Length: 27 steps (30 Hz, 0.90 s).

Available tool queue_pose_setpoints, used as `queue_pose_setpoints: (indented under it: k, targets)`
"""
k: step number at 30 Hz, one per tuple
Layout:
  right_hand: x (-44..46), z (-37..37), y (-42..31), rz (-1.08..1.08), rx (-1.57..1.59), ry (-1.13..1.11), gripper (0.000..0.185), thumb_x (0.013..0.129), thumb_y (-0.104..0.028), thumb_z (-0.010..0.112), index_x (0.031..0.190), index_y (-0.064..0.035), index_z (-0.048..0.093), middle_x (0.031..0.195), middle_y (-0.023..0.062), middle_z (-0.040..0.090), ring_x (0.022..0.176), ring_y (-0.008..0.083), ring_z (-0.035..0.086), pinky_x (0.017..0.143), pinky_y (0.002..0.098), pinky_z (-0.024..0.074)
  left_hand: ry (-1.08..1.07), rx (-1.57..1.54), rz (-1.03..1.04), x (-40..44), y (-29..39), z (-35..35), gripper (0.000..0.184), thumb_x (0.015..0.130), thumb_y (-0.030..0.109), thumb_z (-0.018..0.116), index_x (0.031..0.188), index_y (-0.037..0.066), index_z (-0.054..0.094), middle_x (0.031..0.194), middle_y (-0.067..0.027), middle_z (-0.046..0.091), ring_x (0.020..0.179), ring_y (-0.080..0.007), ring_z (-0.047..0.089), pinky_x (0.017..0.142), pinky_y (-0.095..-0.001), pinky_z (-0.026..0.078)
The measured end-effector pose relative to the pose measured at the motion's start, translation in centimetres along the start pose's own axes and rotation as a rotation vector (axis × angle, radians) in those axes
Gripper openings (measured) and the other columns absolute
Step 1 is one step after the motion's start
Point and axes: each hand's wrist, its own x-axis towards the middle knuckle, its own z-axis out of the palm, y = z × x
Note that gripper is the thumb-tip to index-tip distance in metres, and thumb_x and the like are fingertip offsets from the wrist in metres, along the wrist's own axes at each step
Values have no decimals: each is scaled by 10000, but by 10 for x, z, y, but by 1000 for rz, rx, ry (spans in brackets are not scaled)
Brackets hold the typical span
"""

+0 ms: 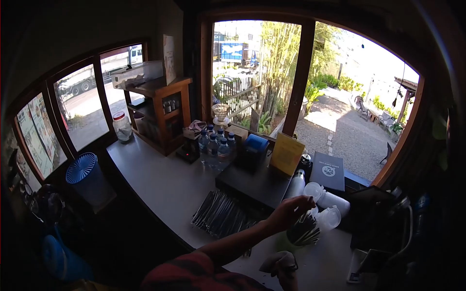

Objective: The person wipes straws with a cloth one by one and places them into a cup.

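My left hand point(291, 212) reaches across the counter above a container of dark, thin sticks that look like straws point(306, 234). Its fingers are pinched together beside the stacked clear plastic cups point(334, 201); anything between them is too small to name. Low in the view, my right hand point(285, 275) is closed around a pale grey piece that looks like cloth point(274, 262), its kind unclear in the shadow. To the left of my forearm lies a spread pile of dark, slim wrapped sticks, perhaps straws point(221, 213). A clear plastic lid or cup point(329, 219) rests near the container.
Behind stand a black box point(250, 186), a yellow sign point(287, 154), a blue-topped device point(256, 144) and several water bottles point(212, 145). A dark menu book point(328, 170) leans by the window. A lidded jar point(122, 127) and wooden shelf point(167, 116) are further left.
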Motion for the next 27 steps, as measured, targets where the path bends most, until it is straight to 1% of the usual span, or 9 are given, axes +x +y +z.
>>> queue_pose_setpoints:
  k: [4, 8, 9, 12, 16, 20, 21, 25, 27]
  targets:
    - [3, -1, 6, 20, 3, 32, 308, 981, -282, 564, 1184, -53, 532, 968, 64, 643, 759, 159, 627, 627, 302, 501, -267, 154, -106, -32, -69, 15, 120, 908, -26, 623, 1021, 8, 641, 1051, -136, 653, 922, -258, 687, 816, -325, 553]
    - [0, -3, 10, 30, 1, 44, 354, 985, -336, 549, 1186, -45, 530, 984, 65, 644, 767, 160, 628, 629, 301, 499, -310, 444, -126, -57, -79, 17, 255, 833, 79, 723, 1076, 30, 667, 1192, -169, 576, 1172, -357, 534, 992, -470, 461]
    - [-1, -3, 11, 28, 2, 43, 367, 987, -350, 546, 1186, -43, 530, 988, 65, 644, 769, 160, 628, 629, 301, 498, -315, 402, -187, -60, -84, 19, 348, 807, 134, 750, 1130, 52, 654, 1275, -180, 522, 1250, -397, 444, 1044, -513, 402]
    - [2, -4, 10, 28, -6, 38, 405, 990, -391, 534, 1188, -37, 529, 1000, 66, 645, 775, 160, 628, 630, 300, 496, -174, 293, -172, -56, -66, 18, 377, 817, 104, 725, 1182, 73, 634, 1318, -186, 486, 1243, -399, 459, 1038, -491, 416]
    - [3, -3, 11, 1, -1, 19, 460, 995, -446, 520, 1190, -29, 527, 1016, 68, 646, 783, 161, 628, 631, 299, 494, -290, 534, 100, -65, -87, 18, 644, 843, 181, 720, 1427, 153, 450, 1406, -183, 419, 1285, -420, 420, 1082, -522, 365]
    - [5, -8, 13, 16, 46, 74, 408, 983, -398, 552, 1175, -39, 546, 969, 59, 638, 755, 149, 610, 623, 290, 484, -116, 413, 48, -71, -50, 9, 546, 881, 298, 697, 1371, 142, 515, 1447, -175, 389, 1332, -398, 375, 1092, -500, 347]
    - [4, -11, 17, 18, 66, 88, 395, 979, -387, 560, 1172, -41, 550, 957, 57, 637, 748, 146, 606, 621, 288, 481, -15, 372, 41, -76, -45, 3, 438, 898, 338, 673, 1255, 102, 577, 1329, -180, 494, 1251, -372, 457, 1028, -488, 390]
    - [0, -26, 41, 35, 158, 152, 346, 967, -339, 592, 1157, -51, 569, 909, 49, 629, 720, 134, 588, 613, 278, 471, -225, 635, -386, -133, -47, -40, 278, 909, 318, 638, 982, 53, 595, 961, -132, 621, 953, -320, 605, 845, -443, 466]
    - [4, -33, 56, 36, 218, 181, 323, 960, -315, 608, 1150, -56, 578, 886, 45, 625, 706, 128, 579, 609, 274, 466, -414, 863, -571, -173, -50, -57, 293, 881, 329, 667, 986, 63, 603, 992, -132, 623, 991, -316, 608, 850, -432, 475]
